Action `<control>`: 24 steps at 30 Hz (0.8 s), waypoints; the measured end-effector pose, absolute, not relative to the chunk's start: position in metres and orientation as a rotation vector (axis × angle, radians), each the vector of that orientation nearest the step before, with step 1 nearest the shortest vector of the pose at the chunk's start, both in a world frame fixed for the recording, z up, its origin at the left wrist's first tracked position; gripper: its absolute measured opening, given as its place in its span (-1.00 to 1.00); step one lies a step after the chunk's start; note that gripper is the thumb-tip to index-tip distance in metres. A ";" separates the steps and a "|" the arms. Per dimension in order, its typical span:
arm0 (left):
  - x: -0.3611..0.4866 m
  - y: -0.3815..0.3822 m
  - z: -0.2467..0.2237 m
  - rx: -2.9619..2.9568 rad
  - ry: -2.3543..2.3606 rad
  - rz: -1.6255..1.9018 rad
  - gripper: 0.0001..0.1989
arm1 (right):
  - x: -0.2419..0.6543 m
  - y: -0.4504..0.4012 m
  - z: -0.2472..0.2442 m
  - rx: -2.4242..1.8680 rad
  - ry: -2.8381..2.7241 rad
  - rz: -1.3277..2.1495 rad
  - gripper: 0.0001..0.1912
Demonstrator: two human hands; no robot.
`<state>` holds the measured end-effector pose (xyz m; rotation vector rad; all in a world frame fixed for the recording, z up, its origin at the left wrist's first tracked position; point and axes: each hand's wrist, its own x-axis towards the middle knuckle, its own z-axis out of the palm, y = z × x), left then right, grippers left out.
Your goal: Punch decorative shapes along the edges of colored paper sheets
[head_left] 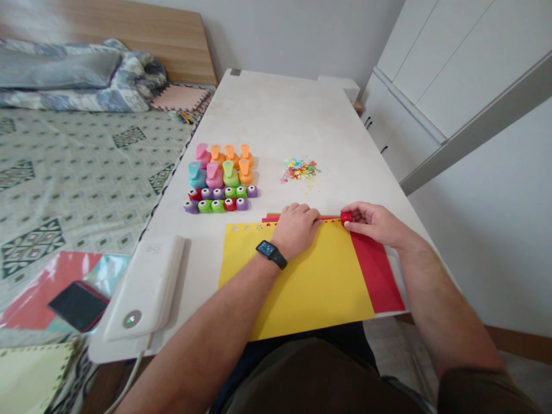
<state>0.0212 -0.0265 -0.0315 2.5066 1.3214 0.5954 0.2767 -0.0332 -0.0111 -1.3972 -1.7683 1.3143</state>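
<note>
A yellow sheet (302,276) lies at the table's near edge, over a red sheet (379,276), with small cut-out shapes along its top edge. My left hand (297,230) rests on the sheet's upper edge, its fingers bent and close together; anything beneath them is hidden. At the sheet's top right corner, my right hand (373,223) holds a small red punch (346,218) between thumb and fingers. Colourful paper confetti (301,169) is scattered beyond my left hand.
Rows of large punches (230,172) and small punches (218,205) stand left of the confetti. A white device (146,287) with a cable lies at the left edge. A phone (79,306) rests on the bed beside the table (280,103).
</note>
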 end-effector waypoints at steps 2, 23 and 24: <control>0.021 -0.027 -0.031 2.505 1.322 0.592 -0.77 | 0.277 -0.033 -0.011 -1.393 -1.772 1.311 -0.59; 0.022 -0.026 -0.032 2.513 1.322 0.594 -0.77 | 0.275 -0.033 -0.012 -1.526 -1.942 1.126 -0.58; 0.021 -0.026 -0.032 2.514 1.320 0.599 -0.77 | 0.274 -0.033 -0.011 -1.529 -1.945 1.125 -0.58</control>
